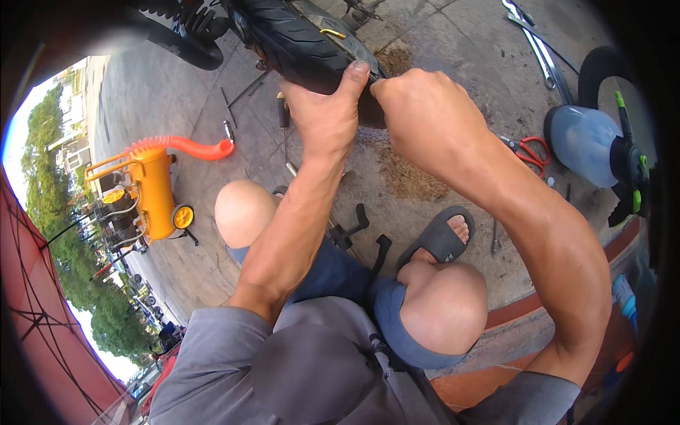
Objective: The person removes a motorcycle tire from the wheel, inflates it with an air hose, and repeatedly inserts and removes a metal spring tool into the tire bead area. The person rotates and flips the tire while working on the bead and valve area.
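Note:
A black motorcycle tire (304, 53) on its wheel is at the top centre, angled toward me. My left hand (322, 117) wraps round its near end, thumb pressed along the sidewall and fingers hidden under the tread. At the tire's right edge my right hand (428, 113) is closed in a fist, knuckles up. Whatever it holds against the tire is hidden from view. On the wheel's side lies a small yellow curved piece (333, 32).
An orange air compressor (152, 191) with a coiled red hose (191, 147) stands at left. A screwdriver (283, 111) lies by my left hand. At right are red-handled scissors (533, 156), a spray bottle (584, 142) and long wrenches (536, 49). A black metal stand (347, 234) sits between my legs.

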`<state>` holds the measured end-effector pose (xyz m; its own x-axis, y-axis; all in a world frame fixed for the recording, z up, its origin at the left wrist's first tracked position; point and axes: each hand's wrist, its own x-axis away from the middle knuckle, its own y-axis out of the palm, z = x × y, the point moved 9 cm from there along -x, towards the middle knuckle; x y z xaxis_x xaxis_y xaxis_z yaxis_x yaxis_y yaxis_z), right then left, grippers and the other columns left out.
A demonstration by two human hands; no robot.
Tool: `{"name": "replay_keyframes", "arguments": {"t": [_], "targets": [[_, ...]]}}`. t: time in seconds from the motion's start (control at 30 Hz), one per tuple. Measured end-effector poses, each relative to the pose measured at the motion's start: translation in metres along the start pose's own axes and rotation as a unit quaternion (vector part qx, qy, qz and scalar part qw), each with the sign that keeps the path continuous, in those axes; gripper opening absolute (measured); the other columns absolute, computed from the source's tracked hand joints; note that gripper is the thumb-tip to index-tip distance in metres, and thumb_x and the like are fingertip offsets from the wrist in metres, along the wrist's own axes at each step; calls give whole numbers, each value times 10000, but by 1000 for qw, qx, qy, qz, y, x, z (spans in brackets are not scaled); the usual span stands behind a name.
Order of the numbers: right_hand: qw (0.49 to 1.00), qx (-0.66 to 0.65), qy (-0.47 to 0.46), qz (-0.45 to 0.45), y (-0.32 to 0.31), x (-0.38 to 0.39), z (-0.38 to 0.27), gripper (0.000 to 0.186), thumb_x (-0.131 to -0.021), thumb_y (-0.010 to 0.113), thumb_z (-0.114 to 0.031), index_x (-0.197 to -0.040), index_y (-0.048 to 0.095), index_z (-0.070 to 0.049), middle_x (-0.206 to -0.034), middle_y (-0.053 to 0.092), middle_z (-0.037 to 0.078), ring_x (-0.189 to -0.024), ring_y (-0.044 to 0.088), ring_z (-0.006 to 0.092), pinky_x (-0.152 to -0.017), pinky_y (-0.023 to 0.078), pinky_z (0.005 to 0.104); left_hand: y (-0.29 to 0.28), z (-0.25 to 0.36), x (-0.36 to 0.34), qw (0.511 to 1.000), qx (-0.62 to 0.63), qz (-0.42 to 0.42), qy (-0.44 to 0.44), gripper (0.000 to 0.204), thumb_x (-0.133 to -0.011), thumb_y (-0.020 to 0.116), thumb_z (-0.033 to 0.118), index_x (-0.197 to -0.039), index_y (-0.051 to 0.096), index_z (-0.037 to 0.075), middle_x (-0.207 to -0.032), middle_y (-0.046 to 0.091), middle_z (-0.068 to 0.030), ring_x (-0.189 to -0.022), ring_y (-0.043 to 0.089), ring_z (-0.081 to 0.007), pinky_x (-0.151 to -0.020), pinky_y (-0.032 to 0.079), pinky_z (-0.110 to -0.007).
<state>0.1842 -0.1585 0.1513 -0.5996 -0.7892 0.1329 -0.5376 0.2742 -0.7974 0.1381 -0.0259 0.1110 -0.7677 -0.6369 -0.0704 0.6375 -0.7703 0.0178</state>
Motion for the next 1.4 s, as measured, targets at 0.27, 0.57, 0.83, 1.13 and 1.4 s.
{"name": "replay_keyframes", "arguments": {"t": [0.27, 0.57, 0.83, 1.13, 1.4], "targets": [[997, 57, -28, 37, 4, 7, -8, 131, -783, 619, -22, -825, 723, 46, -831, 711, 250, -810, 727, 391, -713, 598, 460, -1, 0, 0, 1000, 6, 1, 30, 396, -757, 854, 57, -1057, 606, -17, -1004, 633, -46, -894, 576, -146, -827, 493, -310], [995, -91, 43, 14, 6, -7, 6, 139, -755, 625, -13, -835, 717, 54, -841, 699, 270, -842, 707, 432, -736, 586, 479, -3, 1, 7, 999, -11, 14, 32, 436, -753, 856, 59, -1098, 600, -18, -1023, 634, -55, -914, 578, -152, -833, 497, -314], [998, -56, 0, -21, 13, -9, 5, 197, -763, 607, -7, -913, 719, 55, -876, 688, 294, -857, 694, 439, -789, 567, 484, -9, 3, 4, 999, -4, 14, 47, 524, -775, 811, -24, -1231, 552, -1, -1108, 650, -53, -964, 634, -156, -898, 519, -316], [986, -145, 83, -11, -25, 85, 58, 403, -842, 504, 9, -1212, 664, 28, -982, 677, 295, -916, 678, 422, -848, 523, 438, -6, 6, -11, 999, 32, -26, 25, 554, -766, 809, -35, -1258, 559, 13, -1131, 647, -41, -993, 625, -160, -946, 501, -317], [954, -260, 112, 99, 22, 96, 81, 377, -899, 557, -28, -1265, 649, -45, -1049, 712, 232, -920, 720, 309, -816, 538, 367, 11, 4, 8, 997, 47, -39, 38, 581, -788, 804, -27, -1303, 541, 20, -1196, 631, -53, -1061, 613, -163, -998, 475, -324]]}}
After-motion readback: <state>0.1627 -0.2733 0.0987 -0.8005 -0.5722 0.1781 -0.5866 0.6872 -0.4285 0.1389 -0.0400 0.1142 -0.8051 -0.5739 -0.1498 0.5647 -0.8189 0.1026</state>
